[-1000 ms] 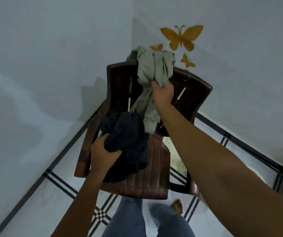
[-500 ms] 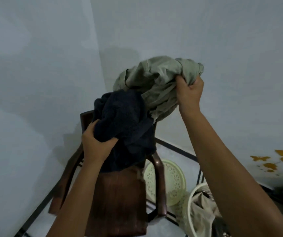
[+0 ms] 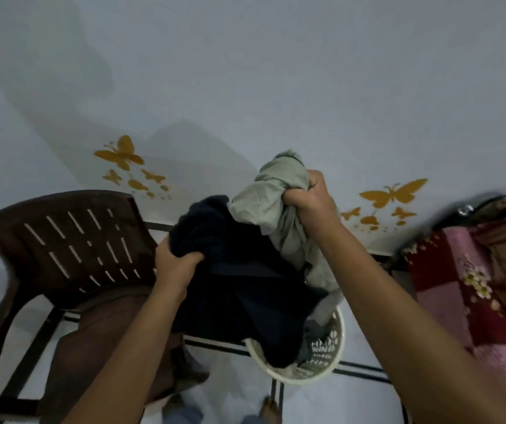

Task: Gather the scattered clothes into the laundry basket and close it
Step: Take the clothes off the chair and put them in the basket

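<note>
At the centre of the frame the person holds two garments over the laundry basket (image 3: 334,356), which stands on the floor at lower centre-right. The left hand (image 3: 178,267) is clenched on a bunch of the dark navy garment (image 3: 239,289), whose loose end hangs down into the basket's mouth. The right hand (image 3: 313,203) is fisted around the pale green garment (image 3: 264,203), gripped higher up, its tail trailing down behind the navy one toward the basket's far rim. Some cloth already lies inside the basket, though what it is cannot be told. The brown plastic chair (image 3: 71,240) at the left of the frame has nothing on its backrest; its seat is partly hidden by the arm. Judging from this, the gathering is well along: these two pieces only need lowering and letting go. Closing the basket is still to do, and no lid shows in the view. The patterned bedding (image 3: 472,289) at right may or may not hold more clothes
</note>
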Tool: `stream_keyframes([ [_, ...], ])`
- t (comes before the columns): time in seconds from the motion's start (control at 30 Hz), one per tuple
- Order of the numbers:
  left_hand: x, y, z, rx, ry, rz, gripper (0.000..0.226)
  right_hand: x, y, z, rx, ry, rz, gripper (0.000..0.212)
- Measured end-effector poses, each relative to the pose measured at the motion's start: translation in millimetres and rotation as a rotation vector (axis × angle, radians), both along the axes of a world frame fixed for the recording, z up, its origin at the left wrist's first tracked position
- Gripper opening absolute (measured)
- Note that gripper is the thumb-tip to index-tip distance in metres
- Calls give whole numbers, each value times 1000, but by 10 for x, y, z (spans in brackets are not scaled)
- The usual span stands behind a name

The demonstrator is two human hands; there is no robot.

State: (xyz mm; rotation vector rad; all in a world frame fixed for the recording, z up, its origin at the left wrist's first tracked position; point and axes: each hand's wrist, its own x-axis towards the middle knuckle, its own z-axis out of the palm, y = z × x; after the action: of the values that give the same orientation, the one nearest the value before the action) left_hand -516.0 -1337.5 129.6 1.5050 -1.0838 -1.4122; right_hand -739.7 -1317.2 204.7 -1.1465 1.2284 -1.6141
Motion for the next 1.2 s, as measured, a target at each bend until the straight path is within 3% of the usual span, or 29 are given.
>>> stream_keyframes([
  [0.23,-700,258,-1098,322,150,-73,52,-575,501,-1065,197,-666,-359,27],
  [0.3,-823,282,-1483,452,259,-42,48,-606,582,-1482,206,-901,-456,10],
  [0.4,-1089,287,-2180,704,377,31,59,-739,636,-2350,188,-1058,-568,29],
  [0.5,-1392,314,-2874,923,371,-79,53,-830,744,-3175,241,-1094,-644,36],
  [0.57,-1599,334,-3380,974,192,-285,51,-884,845,-3794,454,-921,-657,36],
  [0.6,-1666,340,-3656,928,44,-408,58,-901,918,-4122,603,-684,-643,38],
  [0.63,-1680,367,-3980,841,-107,-549,77,-909,985,-4423,770,-340,-585,44],
  [0.7,-1643,415,-4392,531,-363,-1000,112,-888,1191,-4981,1077,503,-376,81],
  [0.73,-1596,459,-4577,304,-548,-1251,117,-833,1297,-5219,1184,776,-303,99],
  [0.77,-1529,510,-4745,73,-767,-1434,121,-764,1383,-5440,1229,927,-247,106],
  [0.83,-1387,536,-4987,-275,-1058,-1500,124,-628,1504,-5751,1194,1079,-127,99],
  [0.9,-1317,497,-5278,-354,-1157,-1483,113,-584,1540,-6029,1177,1156,50,91],
  [1.0,-1415,351,-5663,-329,-1288,-1584,103,-755,1443,-6425,1186,1051,226,83],
  [1.2,-1843,200,-6041,-257,-1628,-1794,105,-1061,1193,-7123,1214,941,353,79],
])
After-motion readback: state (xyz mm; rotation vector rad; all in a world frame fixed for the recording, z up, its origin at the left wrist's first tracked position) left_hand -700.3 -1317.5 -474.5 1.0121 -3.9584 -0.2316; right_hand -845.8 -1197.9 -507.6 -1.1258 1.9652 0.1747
